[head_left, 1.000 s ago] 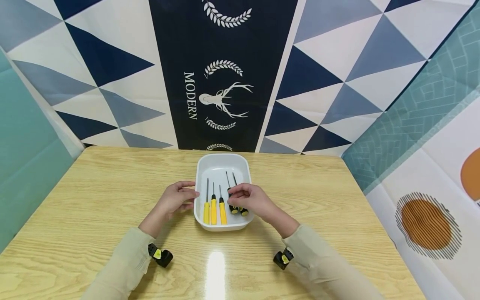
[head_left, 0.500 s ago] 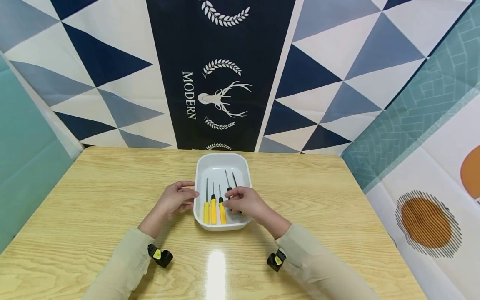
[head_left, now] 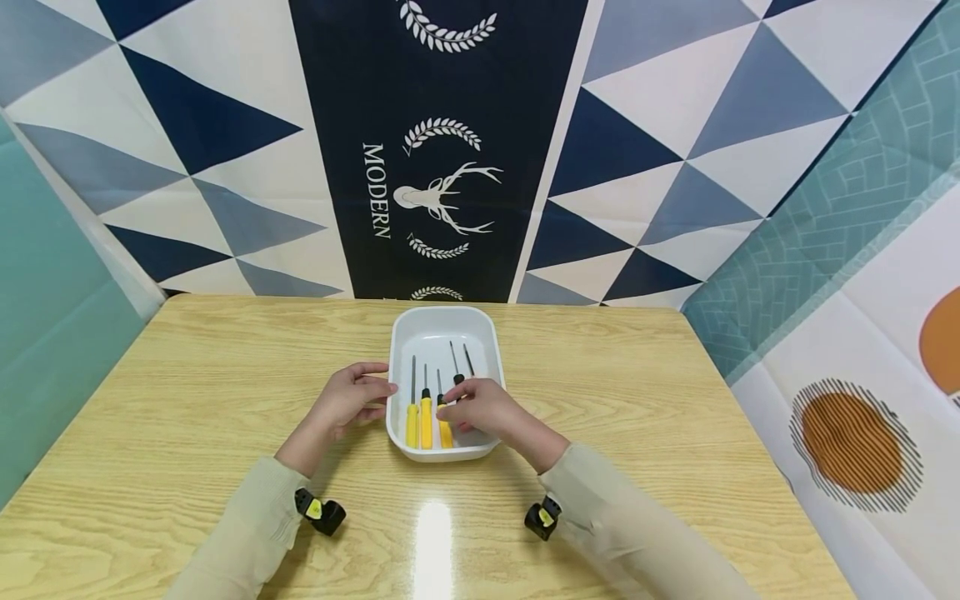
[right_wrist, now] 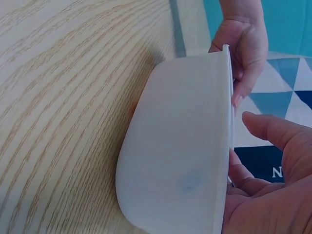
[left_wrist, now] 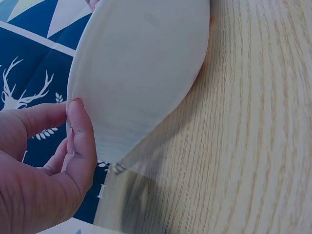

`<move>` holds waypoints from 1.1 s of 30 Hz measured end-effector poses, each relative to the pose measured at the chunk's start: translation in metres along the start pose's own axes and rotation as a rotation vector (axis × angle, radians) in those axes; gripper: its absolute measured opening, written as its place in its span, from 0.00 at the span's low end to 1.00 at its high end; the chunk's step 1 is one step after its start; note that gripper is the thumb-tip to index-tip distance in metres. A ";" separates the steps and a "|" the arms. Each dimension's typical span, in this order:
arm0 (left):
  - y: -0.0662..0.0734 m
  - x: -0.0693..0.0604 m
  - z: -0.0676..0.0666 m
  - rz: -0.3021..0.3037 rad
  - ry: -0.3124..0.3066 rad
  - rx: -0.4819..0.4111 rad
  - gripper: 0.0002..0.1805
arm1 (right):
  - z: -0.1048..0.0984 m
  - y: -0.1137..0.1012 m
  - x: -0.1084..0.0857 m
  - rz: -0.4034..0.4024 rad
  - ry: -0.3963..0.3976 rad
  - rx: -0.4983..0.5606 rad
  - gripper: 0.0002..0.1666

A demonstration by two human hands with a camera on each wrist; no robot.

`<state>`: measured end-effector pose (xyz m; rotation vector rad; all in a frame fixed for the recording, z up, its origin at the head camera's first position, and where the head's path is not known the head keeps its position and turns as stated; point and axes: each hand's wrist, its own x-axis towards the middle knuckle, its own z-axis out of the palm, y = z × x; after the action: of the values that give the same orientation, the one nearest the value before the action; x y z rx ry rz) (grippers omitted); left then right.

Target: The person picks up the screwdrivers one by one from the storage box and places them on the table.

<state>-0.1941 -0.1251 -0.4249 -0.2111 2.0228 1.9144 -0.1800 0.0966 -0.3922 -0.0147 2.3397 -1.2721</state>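
Observation:
A white tray (head_left: 444, 457) holds several screwdrivers. A slim yellow screwdriver (head_left: 412, 425) and a yellow screwdriver with a black collar (head_left: 426, 421) lie at its left. Beside them, the third yellow-handled screwdriver (head_left: 446, 435) is partly covered by my right hand (head_left: 483, 408), whose fingertips are at its handle; contact cannot be told. In the right wrist view the thumb stands apart from fingers that dip behind the tray wall. Black-handled screwdrivers (head_left: 458, 379) on the right have their handles mostly hidden. My left hand (head_left: 352, 397) pinches the tray's left rim, seen also in the left wrist view.
The tray stands on a light wooden table (head_left: 247, 375), near the middle of its far edge. A patterned wall covering (head_left: 442, 108) rises directly behind. Small black cameras (head_left: 320, 511) are worn at both wrists.
My right hand has moved left and slightly nearer, from above the black-handled screwdrivers to the third yellow-handled one. The left hand and the tray have stayed in place.

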 end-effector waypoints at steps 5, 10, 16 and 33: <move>0.000 -0.001 0.000 -0.002 0.009 0.008 0.28 | 0.004 -0.001 0.002 0.009 -0.032 -0.025 0.19; -0.001 -0.001 -0.001 -0.009 0.011 0.012 0.28 | 0.007 -0.003 0.003 0.045 -0.037 -0.063 0.18; -0.001 0.000 -0.001 -0.016 0.011 0.004 0.28 | 0.009 -0.004 0.004 0.061 -0.034 -0.102 0.18; 0.000 -0.001 0.001 -0.012 0.020 0.015 0.28 | 0.011 0.000 0.003 0.045 0.001 -0.218 0.20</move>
<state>-0.1928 -0.1247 -0.4245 -0.2383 2.0437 1.8962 -0.1783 0.0869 -0.3984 -0.0323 2.4538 -0.9912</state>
